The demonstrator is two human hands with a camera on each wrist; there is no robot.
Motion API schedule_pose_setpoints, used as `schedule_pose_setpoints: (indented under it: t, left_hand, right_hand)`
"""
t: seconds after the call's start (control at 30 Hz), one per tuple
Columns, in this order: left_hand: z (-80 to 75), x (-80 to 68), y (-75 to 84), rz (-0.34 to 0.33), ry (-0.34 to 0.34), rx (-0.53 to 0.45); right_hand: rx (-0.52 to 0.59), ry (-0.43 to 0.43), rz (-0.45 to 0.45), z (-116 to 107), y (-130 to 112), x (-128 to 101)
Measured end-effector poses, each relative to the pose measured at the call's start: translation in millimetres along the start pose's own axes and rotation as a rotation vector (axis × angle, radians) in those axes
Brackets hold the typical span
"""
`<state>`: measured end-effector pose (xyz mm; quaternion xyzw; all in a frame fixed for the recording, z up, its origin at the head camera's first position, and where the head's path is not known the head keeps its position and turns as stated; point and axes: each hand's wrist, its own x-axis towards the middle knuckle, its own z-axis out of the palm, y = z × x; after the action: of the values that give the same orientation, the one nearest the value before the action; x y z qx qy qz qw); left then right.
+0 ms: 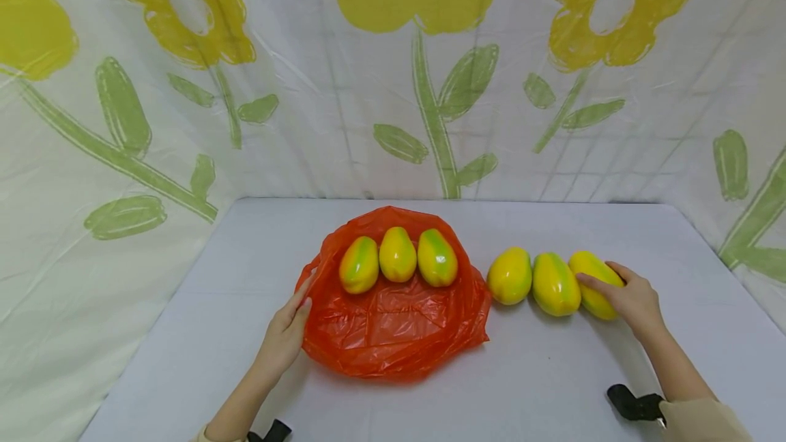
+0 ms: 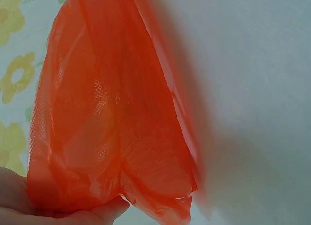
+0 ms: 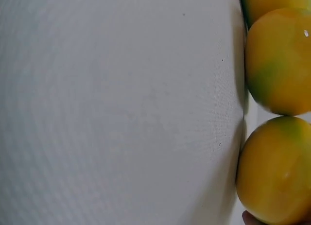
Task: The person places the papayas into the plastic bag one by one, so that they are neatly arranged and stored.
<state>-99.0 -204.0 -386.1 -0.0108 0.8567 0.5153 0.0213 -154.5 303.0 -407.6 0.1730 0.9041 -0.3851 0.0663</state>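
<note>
A red plastic bag (image 1: 393,333) lies spread open on the table, with three yellow-green papayas (image 1: 398,255) in a row inside its far part. My left hand (image 1: 284,340) pinches the bag's left edge; in the left wrist view the fingers (image 2: 104,210) are partly hidden by the plastic (image 2: 121,113). To the right of the bag, three more papayas (image 1: 555,285) stand side by side. My right hand (image 1: 635,300) grips the rightmost papaya (image 1: 592,271), thumb and fingers on either side. The right wrist view shows that papaya (image 3: 274,171) with a fingertip (image 3: 250,218) beneath it.
A white table (image 1: 522,387) carries everything. Behind it hangs a pale curtain (image 1: 307,121) printed with yellow flowers and green leaves. Black straps (image 1: 635,404) sit at both wrists.
</note>
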Motion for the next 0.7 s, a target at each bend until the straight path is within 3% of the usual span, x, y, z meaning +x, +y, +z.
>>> schedule_pose_setpoints:
  t: [0.37,0.7]
  left_hand:
    - [1.0,0.4,0.5,0.001,-0.003,-0.003]
    - [1.2,0.8,1.2,0.005,0.005,0.007]
  right_hand:
    - [0.11,0.11,0.084,1.9,-0.8,-4.0]
    - [0.213,0.173,0.102,-12.2,-2.2,-10.3]
